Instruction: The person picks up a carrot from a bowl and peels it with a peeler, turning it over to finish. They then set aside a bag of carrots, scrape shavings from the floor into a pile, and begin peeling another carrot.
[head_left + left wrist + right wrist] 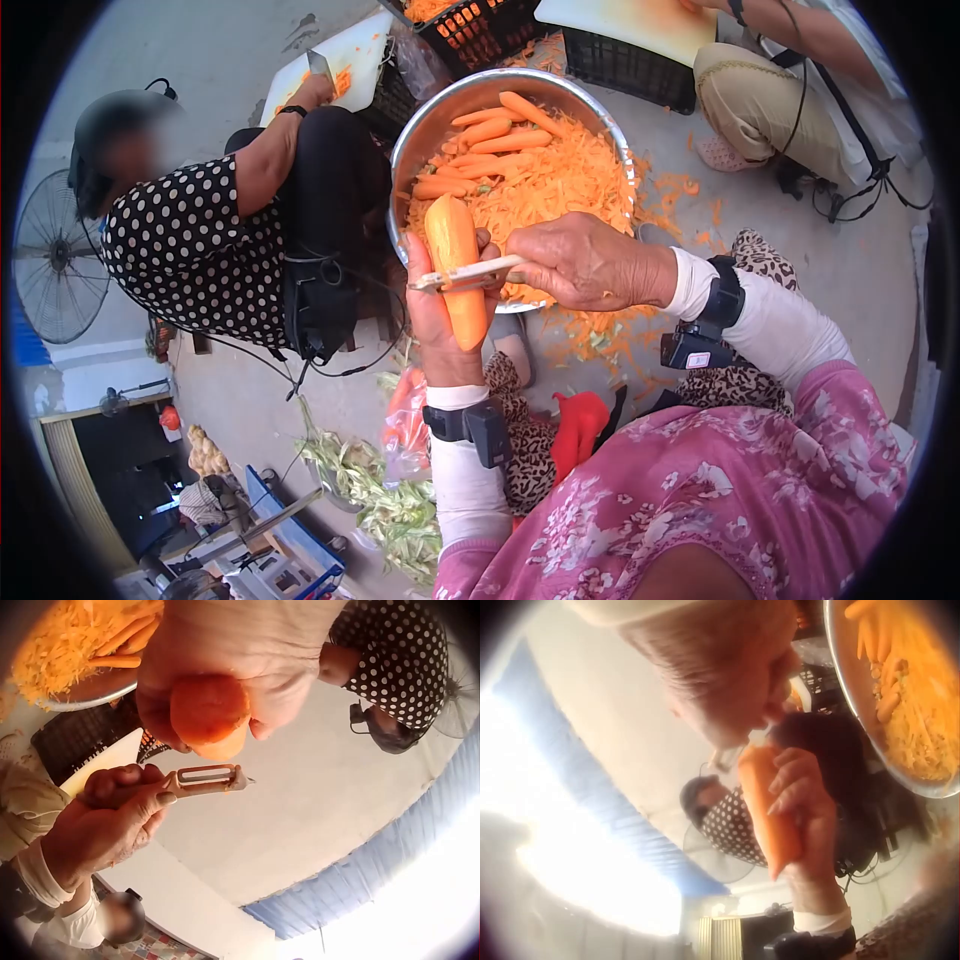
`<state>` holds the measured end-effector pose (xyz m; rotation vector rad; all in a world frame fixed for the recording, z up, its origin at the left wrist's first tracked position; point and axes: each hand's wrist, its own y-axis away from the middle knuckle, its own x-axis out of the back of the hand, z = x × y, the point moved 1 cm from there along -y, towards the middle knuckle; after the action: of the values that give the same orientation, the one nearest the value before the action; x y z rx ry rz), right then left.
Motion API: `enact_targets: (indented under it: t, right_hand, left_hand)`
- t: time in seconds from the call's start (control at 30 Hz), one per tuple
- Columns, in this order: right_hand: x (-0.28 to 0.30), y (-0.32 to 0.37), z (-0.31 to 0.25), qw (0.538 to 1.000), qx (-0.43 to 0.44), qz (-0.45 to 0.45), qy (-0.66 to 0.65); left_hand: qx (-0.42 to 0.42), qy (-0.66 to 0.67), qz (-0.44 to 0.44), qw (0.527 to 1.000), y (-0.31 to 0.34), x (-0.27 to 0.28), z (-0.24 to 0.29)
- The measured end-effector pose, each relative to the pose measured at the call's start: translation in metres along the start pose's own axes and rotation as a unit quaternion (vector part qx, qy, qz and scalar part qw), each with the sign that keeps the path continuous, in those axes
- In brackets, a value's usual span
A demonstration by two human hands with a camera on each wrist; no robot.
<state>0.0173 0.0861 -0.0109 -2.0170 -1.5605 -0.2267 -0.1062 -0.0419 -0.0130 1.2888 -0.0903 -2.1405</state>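
Observation:
A large peeled-looking carrot (455, 270) lies lengthwise in the left hand (437, 325), whose fingers wrap its side; the right wrist view shows the same carrot (769, 810) in that grip. The right hand (600, 262) pinches the handle of a pale peeler (470, 272), its head crossing over the carrot in the head view. In the left wrist view the peeler (206, 780) appears beside the carrot's blunt end (210, 709). Below the hands, a metal basin (398, 165) holds orange peelings (560, 185) and several whole carrots (510, 140).
A person in a dotted top (190, 250) sits at the left with a cutting board (350, 50). Another person (750, 100) sits at the upper right by a board on a black crate (625, 72). Green husks (395, 510) and a plastic bag (405, 425) lie on the ground.

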Motion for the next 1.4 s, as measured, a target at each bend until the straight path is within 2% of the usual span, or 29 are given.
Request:
enact_targets:
  t: [0.1,0.13,0.2,0.23,0.3,0.37,0.5,0.57,0.63,0.7,0.77,0.83,0.93,1.0,1.03,1.1,1.17,1.23,1.27,1.33,1.4]
  right_hand:
    - [-0.002,0.001,0.003,1.000,0.009,0.002,0.017]
    - [0.000,-0.001,0.006,0.998,-0.001,0.019,0.061]
    - [0.006,-0.006,0.017,0.994,-0.010,0.037,0.105]
    - [0.011,-0.011,0.026,0.986,-0.029,0.064,0.152]
    - [0.021,-0.017,0.044,0.975,-0.046,0.093,0.199]
    - [0.024,-0.013,0.059,0.958,-0.156,0.085,0.224]
    - [0.029,-0.019,0.040,0.977,-0.102,0.148,0.114]
    - [0.022,-0.015,0.030,0.981,-0.102,0.142,0.089]
    - [0.014,-0.010,0.015,0.993,-0.044,0.104,0.047]
    - [0.006,-0.003,0.007,0.995,-0.039,0.072,0.055]
    - [-0.002,0.004,0.000,0.999,-0.004,0.013,0.049]
    - [-0.005,0.005,-0.002,0.999,-0.006,0.009,0.034]
    - [-0.005,0.003,0.010,0.993,0.003,0.042,0.106]
    - [0.004,-0.007,0.026,0.981,-0.005,0.109,0.159]
    - [0.008,-0.008,0.034,0.981,-0.004,0.109,0.160]
    - [0.012,-0.008,0.045,0.964,-0.143,0.095,0.203]
    - [0.015,-0.009,0.043,0.967,-0.119,0.113,0.197]
    - [0.014,-0.009,0.034,0.978,-0.079,0.153,0.115]
    - [0.012,-0.009,0.029,0.978,-0.080,0.154,0.112]
    - [0.010,-0.007,0.015,0.993,-0.042,0.084,0.076]
    - [0.003,-0.002,0.007,0.997,-0.021,0.052,0.059]
  left_hand:
    - [0.019,0.018,-0.019,0.999,-0.003,0.009,-0.001]
    - [0.022,0.019,-0.018,0.999,-0.004,0.013,-0.001]
    - [0.051,0.035,-0.100,0.993,-0.005,0.019,0.001]
    - [0.053,0.034,-0.101,0.993,-0.002,0.015,0.000]
    - [0.012,-0.127,-0.064,0.990,0.008,0.002,-0.004]
    - [0.027,-0.105,-0.092,0.990,0.009,0.000,-0.002]
    - [-0.001,-0.085,-0.044,0.995,0.003,0.007,0.001]
    - [0.000,-0.069,-0.019,0.997,0.003,0.009,0.002]
    - [0.003,-0.041,-0.016,0.999,0.003,0.014,0.002]
    - [0.007,-0.013,-0.014,1.000,0.004,0.013,0.001]
    - [0.004,0.003,0.030,1.000,0.007,0.006,0.002]
    - [0.011,0.002,-0.004,1.000,0.006,0.015,0.003]
    - [0.032,0.045,-0.050,0.997,0.005,0.025,0.000]
    - [0.033,-0.016,-0.078,0.996,0.006,0.026,0.000]
    - [0.032,-0.017,-0.079,0.996,0.008,0.019,-0.002]
    - [0.011,-0.052,-0.070,0.996,0.013,0.004,-0.003]
    - [0.002,-0.034,-0.065,0.997,0.006,0.005,-0.003]
    - [-0.014,-0.004,0.007,1.000,0.004,-0.001,-0.001]
    - [-0.014,-0.006,0.009,1.000,0.003,0.003,0.001]
    - [-0.001,0.031,-0.033,0.999,0.001,0.009,0.004]
    - [0.005,0.045,-0.027,0.999,0.001,0.009,0.005]
